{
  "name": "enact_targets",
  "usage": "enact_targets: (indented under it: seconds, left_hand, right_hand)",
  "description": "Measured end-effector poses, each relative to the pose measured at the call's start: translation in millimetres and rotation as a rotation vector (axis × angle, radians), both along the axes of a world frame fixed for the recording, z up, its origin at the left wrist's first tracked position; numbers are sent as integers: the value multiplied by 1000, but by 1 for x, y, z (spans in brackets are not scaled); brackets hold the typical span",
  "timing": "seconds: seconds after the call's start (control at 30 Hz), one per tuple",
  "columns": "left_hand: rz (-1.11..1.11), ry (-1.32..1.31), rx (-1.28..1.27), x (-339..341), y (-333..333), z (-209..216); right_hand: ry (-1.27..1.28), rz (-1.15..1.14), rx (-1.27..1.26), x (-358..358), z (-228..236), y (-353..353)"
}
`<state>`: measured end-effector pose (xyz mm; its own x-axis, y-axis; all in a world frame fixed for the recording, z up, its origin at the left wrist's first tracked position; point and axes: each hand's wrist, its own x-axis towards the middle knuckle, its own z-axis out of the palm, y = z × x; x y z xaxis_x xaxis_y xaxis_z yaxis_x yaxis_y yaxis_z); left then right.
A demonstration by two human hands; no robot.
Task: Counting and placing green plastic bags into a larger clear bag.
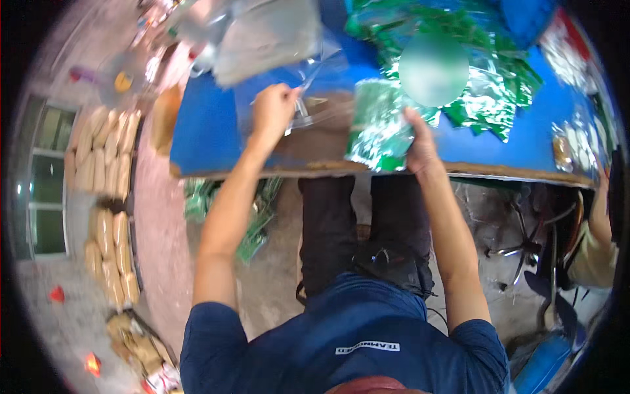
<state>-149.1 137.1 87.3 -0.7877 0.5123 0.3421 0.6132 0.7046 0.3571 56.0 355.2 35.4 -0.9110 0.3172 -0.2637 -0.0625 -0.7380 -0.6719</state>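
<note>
My right hand (422, 143) grips the right side of a shiny green and silver foil packet (378, 125), thumb on top, over the table's near edge. To its left, my left hand (273, 110) is closed in a pinch at the edge of a thin clear plastic bag (319, 119). Motion blurs the fingertips and the bag's outline. Just beyond that hand lies a stack of clear plastic bags (269, 41). A heap of similar green packets (489, 108) spreads beyond my right hand.
The blue-topped table (207, 128) has a worn brown front edge. More green packets (252, 240) lie below it. At far right, another person's arm (600, 213) shows near small clear packets (581, 148) and a chair (518, 246). Stacked tan sacks (105, 154) stand left.
</note>
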Motion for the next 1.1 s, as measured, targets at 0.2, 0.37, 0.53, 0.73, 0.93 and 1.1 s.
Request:
enact_targets:
  seconds: [0.2,0.37,0.53,0.73,0.93,1.1]
  left_hand:
    - [-119,-88,74,33,-22,-1]
    - [-231,-214,31,15,-55,-24]
    - [-234,-201,223,15,-55,-37]
    - [-41,1,337,42,-16,-32]
    - [-39,146,407,62,19,2]
    - [51,-263,666,56,14,-14]
  right_hand:
    - [127,14,-9,-1,-12,-11]
    - [151,63,-51,2,-8,-14]
    - [119,35,-28,5,-5,-18]
    - [149,-152,757,19,54,-68]
    - [-9,-137,624,0,60,-71]
    - [-12,-364,514,6,70,-28]
